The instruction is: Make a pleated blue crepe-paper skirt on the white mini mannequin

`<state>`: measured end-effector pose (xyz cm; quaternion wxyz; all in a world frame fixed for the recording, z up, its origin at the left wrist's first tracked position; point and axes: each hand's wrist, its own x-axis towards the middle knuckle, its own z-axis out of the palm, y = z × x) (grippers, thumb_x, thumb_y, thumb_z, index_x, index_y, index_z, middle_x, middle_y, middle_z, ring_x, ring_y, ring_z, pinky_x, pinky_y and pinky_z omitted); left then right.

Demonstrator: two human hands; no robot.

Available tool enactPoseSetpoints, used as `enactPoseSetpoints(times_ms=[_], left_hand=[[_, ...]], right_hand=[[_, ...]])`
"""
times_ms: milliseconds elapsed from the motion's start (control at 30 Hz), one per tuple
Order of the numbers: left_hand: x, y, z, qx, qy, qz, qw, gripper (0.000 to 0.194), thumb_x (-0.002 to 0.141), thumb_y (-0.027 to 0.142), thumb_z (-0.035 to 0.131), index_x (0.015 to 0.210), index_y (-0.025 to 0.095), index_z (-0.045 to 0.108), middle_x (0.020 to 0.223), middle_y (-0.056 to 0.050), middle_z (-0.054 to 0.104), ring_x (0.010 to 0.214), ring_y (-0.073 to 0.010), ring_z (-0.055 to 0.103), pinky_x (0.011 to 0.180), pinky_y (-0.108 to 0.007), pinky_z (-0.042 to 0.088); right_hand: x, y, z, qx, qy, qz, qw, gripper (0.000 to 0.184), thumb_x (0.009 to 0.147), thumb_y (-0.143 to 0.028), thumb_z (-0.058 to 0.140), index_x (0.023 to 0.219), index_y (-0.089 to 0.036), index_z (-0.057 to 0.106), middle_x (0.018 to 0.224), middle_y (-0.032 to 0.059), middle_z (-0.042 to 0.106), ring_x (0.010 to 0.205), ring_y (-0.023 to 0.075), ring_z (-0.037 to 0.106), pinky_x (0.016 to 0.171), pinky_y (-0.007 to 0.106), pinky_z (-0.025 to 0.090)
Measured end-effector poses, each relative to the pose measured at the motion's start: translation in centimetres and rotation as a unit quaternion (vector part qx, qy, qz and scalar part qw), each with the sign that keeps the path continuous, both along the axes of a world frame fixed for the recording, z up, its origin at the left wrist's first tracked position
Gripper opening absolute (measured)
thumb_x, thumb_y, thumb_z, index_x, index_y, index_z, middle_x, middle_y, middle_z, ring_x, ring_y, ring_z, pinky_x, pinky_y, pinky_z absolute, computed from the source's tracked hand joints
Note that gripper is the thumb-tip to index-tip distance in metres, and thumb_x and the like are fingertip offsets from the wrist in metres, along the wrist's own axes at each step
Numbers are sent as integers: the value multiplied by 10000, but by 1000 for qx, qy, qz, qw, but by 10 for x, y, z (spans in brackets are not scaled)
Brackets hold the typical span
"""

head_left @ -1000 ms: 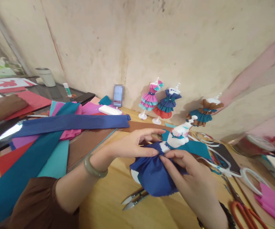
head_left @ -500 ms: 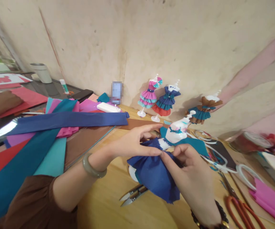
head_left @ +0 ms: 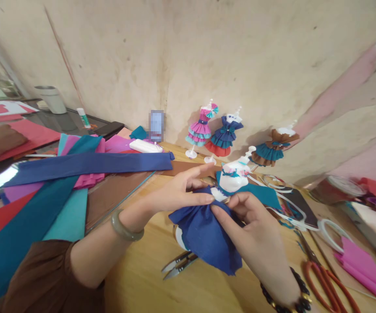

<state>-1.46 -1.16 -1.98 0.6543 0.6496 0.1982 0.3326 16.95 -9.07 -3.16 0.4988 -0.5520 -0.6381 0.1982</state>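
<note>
A small white mannequin [head_left: 235, 179] leans tilted in front of me, a blue crepe paper skirt [head_left: 209, 237] gathered round its waist. My left hand [head_left: 188, 191] grips the skirt's waist from the left, thumb pressed on the gathers and fingers partly hidden behind. From the right, my right hand [head_left: 246, 217] pinches the skirt's upper edge between thumb and fingers. Teal and pink scraps stick to the mannequin's chest. Below the skirt lie thread snips [head_left: 179, 264] on the wooden table [head_left: 142, 278].
Three dressed mini mannequins, one in a pink dress [head_left: 201, 128], stand by the wall. Orange-handled scissors [head_left: 324, 278] lie at right near white tape rolls [head_left: 329, 232]. Crepe paper strips [head_left: 93, 167] cover the left. Another person's hand [head_left: 2, 139] rests on red paper [head_left: 41, 132].
My right thumb has shifted slightly off my left thumb, and its fingers now sit nearer the waist. The whole view has moved a little; the other person's hand has changed position slightly.
</note>
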Motion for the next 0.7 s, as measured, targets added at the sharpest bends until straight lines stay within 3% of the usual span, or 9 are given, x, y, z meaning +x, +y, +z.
enactPoseSetpoints(times_ms=[133,267,367,533,700], left_hand=[[-1,2,-4,-12,6,36,999,899,804,244,778,1569,239,305,1137,-91,723,1062,-205,645,882,-299,487],[-1,2,-3,-2,15,66,998,896,791,263,785,1560,236,327,1027,-51,718,975,-175,646,831,-273,487],[2,2,-3,-8,11,114,993,882,801,286,779,1556,210,329,909,-23,700,869,-162,648,768,-266,480],[8,3,-4,-46,2,202,978,829,796,330,788,1518,200,402,996,-73,704,958,-238,670,856,-353,499],[10,0,1,-73,51,239,967,815,802,323,784,1514,183,414,1307,-172,626,1204,-315,603,1031,-445,454]], right_hand=[[5,5,3,-9,14,28,999,246,796,-384,720,813,-244,517,739,-7,645,660,167,659,629,279,544],[14,9,5,-31,-28,48,998,274,789,-409,726,921,-238,558,813,23,690,736,197,690,688,326,576],[17,5,9,44,-107,12,993,307,841,-450,699,1029,-237,583,993,75,698,908,240,694,810,401,580],[7,-12,15,192,-282,54,938,443,885,-427,695,1246,-230,531,1245,154,603,1186,327,578,974,518,503],[-6,-17,9,263,-407,53,873,284,918,-101,593,1196,-162,592,1186,179,602,1096,324,575,915,532,500]])
